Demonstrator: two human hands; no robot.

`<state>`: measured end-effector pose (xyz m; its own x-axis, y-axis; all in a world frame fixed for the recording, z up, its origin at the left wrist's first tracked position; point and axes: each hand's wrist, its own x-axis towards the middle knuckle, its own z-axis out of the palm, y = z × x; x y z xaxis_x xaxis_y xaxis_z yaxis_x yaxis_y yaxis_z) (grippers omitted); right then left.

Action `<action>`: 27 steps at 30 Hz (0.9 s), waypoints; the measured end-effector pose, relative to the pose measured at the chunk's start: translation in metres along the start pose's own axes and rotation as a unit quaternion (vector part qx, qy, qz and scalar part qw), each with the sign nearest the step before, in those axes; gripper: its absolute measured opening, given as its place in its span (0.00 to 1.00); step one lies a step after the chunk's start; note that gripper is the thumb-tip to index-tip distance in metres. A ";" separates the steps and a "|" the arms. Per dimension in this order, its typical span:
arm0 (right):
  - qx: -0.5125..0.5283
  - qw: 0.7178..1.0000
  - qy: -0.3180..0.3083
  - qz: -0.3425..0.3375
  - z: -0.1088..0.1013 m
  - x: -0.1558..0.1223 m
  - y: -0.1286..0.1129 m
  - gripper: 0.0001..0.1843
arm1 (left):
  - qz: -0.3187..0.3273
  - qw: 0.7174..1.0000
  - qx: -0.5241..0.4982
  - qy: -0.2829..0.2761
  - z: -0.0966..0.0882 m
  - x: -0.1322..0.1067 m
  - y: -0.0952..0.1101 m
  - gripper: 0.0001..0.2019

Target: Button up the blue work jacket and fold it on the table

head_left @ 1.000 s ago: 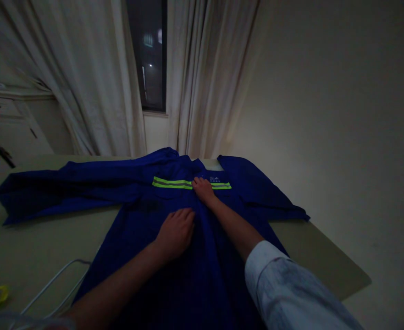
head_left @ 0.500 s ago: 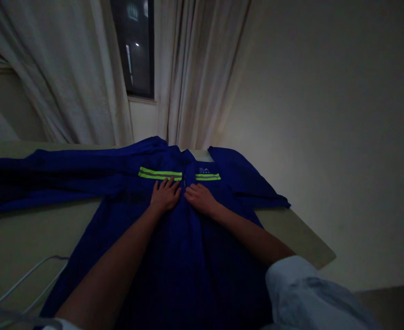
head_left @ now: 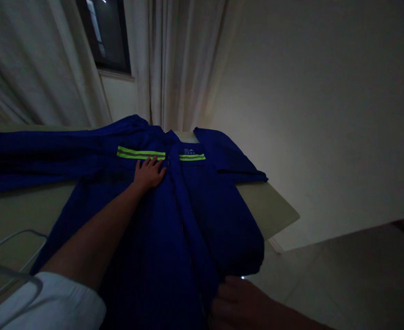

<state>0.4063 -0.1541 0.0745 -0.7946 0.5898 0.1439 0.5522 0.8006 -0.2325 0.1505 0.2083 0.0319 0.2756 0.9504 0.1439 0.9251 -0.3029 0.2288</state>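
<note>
A dark blue work jacket [head_left: 146, 229] with yellow-green reflective strips lies front up, its left-hand sleeve stretched out to the left and the other sleeve folded short on the right. My left hand [head_left: 149, 173] rests flat on the chest, fingers spread, just under the wider reflective strip [head_left: 141, 153]. Low in the view, my right hand [head_left: 234, 300] is closed at the lower front edge of the jacket, gripping the cloth by the front opening. Its fingertips are dark and partly hidden.
The jacket lies on a pale greenish table [head_left: 268, 206], whose right corner stands near a wall [head_left: 308, 114]. White cables [head_left: 23, 233] loop at the lower left. Curtains [head_left: 184, 68] and a dark window [head_left: 108, 36] are behind. Tiled floor [head_left: 312, 270] shows at the lower right.
My right hand has moved from the chest down toward me to the jacket's lower edge and closed there. My left hand stays on the chest. The view has shifted down and to the right.
</note>
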 end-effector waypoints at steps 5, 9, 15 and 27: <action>0.101 0.975 0.116 0.161 -0.017 0.010 -0.004 0.06 | 0.112 0.993 -0.009 0.040 -0.030 -0.061 0.037 0.22; 0.181 0.958 0.110 0.193 -0.027 0.020 -0.006 0.08 | 0.362 0.922 -0.134 -0.013 -0.059 -0.180 0.073 0.19; 0.183 0.954 0.148 0.183 -0.029 0.038 0.000 0.12 | 0.390 0.912 -0.102 0.070 -0.069 -0.282 0.094 0.14; 0.073 0.937 0.330 0.090 0.000 0.045 -0.002 0.04 | 0.454 0.871 -0.052 0.181 -0.073 -0.261 0.083 0.14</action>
<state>0.3696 -0.1296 0.0812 -0.3368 0.6895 0.6412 0.5837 0.6872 -0.4325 0.1364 -0.0701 0.0834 0.7634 0.2372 0.6008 0.3351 -0.9406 -0.0545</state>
